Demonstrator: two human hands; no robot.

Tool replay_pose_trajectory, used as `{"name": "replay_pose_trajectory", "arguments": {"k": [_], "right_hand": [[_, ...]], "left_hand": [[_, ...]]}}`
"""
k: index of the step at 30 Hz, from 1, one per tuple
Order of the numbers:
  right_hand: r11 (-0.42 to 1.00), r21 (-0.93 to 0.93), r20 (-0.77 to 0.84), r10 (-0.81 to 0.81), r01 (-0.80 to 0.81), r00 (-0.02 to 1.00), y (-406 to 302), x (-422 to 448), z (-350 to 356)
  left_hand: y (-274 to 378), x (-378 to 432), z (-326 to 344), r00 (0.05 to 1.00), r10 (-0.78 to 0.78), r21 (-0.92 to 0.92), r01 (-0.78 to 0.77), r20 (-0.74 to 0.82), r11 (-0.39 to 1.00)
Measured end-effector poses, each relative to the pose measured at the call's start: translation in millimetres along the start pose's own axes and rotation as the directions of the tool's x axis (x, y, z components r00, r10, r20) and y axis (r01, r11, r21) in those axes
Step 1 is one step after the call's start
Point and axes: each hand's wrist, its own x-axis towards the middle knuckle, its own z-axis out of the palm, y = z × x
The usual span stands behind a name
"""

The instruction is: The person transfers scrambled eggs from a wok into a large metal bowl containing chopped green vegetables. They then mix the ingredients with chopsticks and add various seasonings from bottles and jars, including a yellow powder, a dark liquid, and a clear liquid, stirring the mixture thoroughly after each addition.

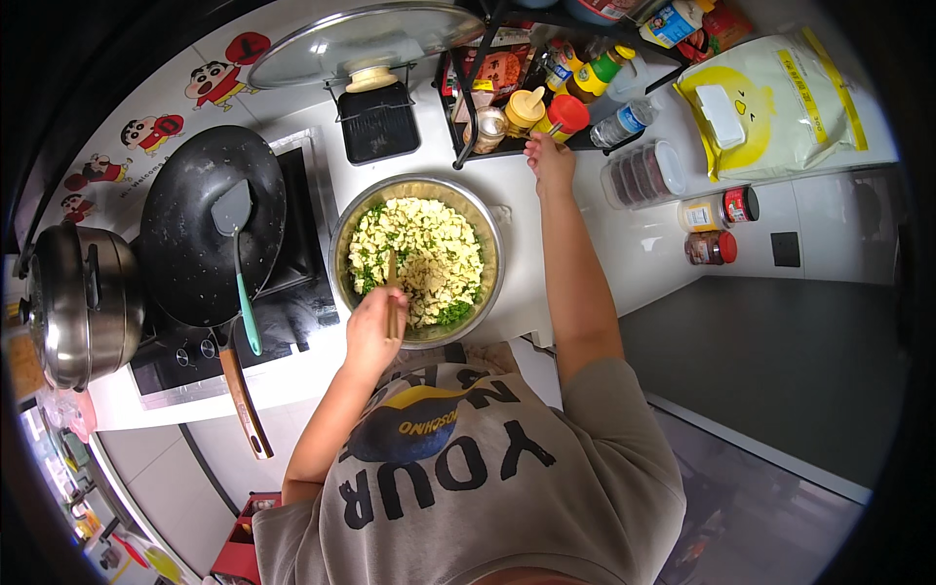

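A stainless-steel bowl [499,274] stands on the counter in front of me. It holds chopped scrambled egg [442,223] and chopped green herbs [455,313], with a brownish patch near the middle. My left hand [373,329] grips wooden chopsticks [392,270], their tips down in the egg. My right hand [550,157] reaches to the front of the black seasoning rack [459,150], fingers pinched on a thin utensil, likely a small spoon [557,129]. Just beyond those fingers are a red-lidded jar [569,115] and a yellow-lidded jar [525,108]. The utensil's far end is hard to make out.
Left of the bowl, a black wok [175,241] with a green-handled spatula [247,311] rests on the gas stove [311,311]. Farther left stands a steel pot [95,307]. A glass lid [365,40] leans behind. Rightward are a water bottle [621,123] and a plastic container [643,175].
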Motion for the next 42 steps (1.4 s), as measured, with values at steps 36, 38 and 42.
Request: {"name": "replay_pose_trajectory", "arguments": {"k": [36, 38, 42], "right_hand": [[0.876, -0.461, 0.468, 0.106, 0.140, 0.878, -11.1, -243.8, -72.6], [0.894, -0.420, 0.467, 0.065, 0.156, 0.882, -2.9, -247.3, -72.9], [0.910, -0.350, 0.492, -0.020, 0.220, 0.870, 3.0, -247.7, -54.8]], "left_hand": [[-11.0, -42.5, -38.6, 0.949, -0.108, -0.157, 0.064, -0.296, 0.986], [-10.8, -44.3, -37.5, 0.949, -0.112, -0.177, 0.061, -0.295, 0.982], [-9.3, -44.6, -38.6, 0.945, -0.124, -0.208, 0.062, -0.303, 0.976]]}}
